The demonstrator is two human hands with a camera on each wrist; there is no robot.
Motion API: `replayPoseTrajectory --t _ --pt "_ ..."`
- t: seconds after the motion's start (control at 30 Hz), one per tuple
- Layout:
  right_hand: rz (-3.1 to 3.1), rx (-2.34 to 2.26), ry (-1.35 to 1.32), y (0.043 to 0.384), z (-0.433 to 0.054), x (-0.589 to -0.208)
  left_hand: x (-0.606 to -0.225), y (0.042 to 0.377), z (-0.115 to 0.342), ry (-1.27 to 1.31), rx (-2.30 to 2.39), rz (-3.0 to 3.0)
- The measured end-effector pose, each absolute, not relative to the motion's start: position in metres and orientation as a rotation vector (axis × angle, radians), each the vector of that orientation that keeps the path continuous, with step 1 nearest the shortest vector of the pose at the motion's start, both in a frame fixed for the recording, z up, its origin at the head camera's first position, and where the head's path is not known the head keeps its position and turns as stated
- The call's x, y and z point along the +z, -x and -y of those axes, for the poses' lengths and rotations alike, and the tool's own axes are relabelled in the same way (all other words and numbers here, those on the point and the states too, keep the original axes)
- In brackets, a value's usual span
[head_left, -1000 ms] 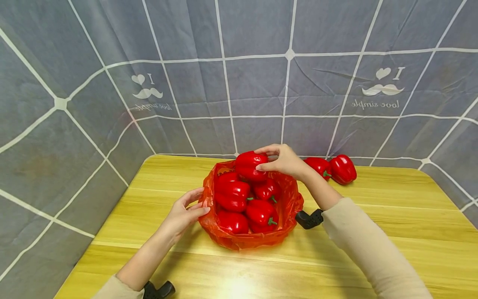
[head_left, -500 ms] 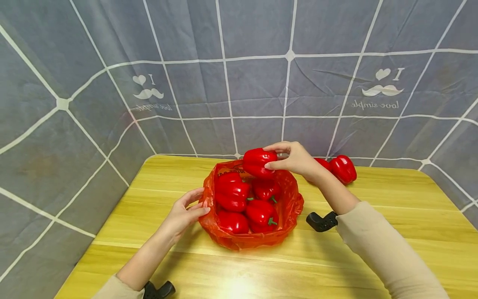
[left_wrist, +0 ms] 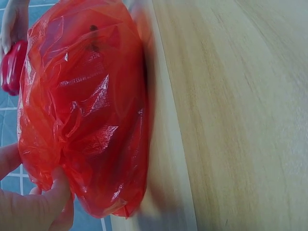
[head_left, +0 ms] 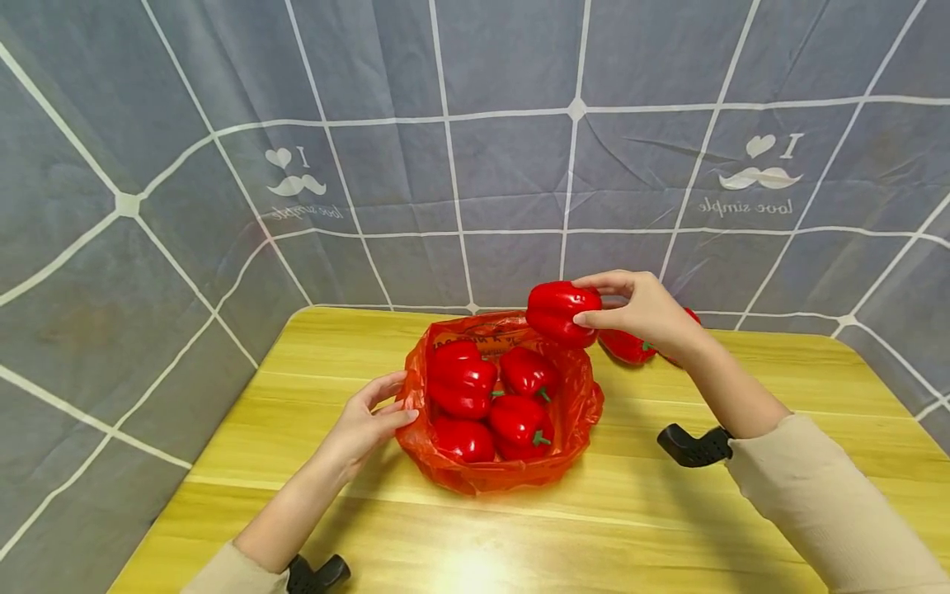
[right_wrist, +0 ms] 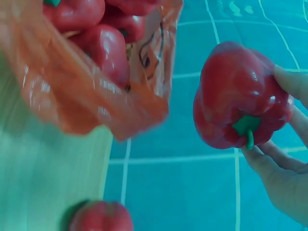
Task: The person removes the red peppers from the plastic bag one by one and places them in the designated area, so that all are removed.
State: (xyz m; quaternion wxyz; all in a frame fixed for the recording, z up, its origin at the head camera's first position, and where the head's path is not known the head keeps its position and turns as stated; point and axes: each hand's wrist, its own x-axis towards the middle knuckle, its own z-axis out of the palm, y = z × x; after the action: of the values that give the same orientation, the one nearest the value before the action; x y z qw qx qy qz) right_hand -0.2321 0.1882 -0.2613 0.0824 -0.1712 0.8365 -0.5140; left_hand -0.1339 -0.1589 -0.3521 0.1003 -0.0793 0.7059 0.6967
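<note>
My right hand (head_left: pixel 644 312) grips a red bell pepper (head_left: pixel 562 313) between thumb and fingers, over the back right rim of a thin red plastic bag (head_left: pixel 438 472). In the right wrist view the held bell pepper (right_wrist: pixel 240 96) shows its green stem, and it is apart from the bag. My left hand (head_left: pixel 374 417) pinches the bag's left edge; the left wrist view shows thumb and fingers on the gathered plastic (left_wrist: pixel 57 159). Several red bell peppers lie inside the open bag, among them a front right one (head_left: pixel 522 425) and a left one (head_left: pixel 462 384).
Right of the bag, near the table's back edge, lies another red bell pepper (head_left: pixel 627 346), with one more partly hidden behind the right forearm. The bag stands on a wood-grain table (head_left: pixel 356 528). A grey cloth with white lines (head_left: pixel 512 173) hangs behind and at the left.
My right hand has lifted the bell pepper up and rightward from above the peppers in the bag to the back right rim. The left hand and the bag have hardly moved.
</note>
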Motion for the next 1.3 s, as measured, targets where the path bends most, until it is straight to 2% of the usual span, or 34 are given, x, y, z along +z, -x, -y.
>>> replayPoseTrajectory --t 0.7,1.3 --pt "-2.75 -1.46 0.247 0.21 -0.279 -0.25 -0.349 0.132 0.158 0.243 2.082 -2.071" --pt "-2.845 -1.378 0.049 0.204 -0.341 -0.275 -0.35 0.13 0.16 0.204 2.094 -2.07"
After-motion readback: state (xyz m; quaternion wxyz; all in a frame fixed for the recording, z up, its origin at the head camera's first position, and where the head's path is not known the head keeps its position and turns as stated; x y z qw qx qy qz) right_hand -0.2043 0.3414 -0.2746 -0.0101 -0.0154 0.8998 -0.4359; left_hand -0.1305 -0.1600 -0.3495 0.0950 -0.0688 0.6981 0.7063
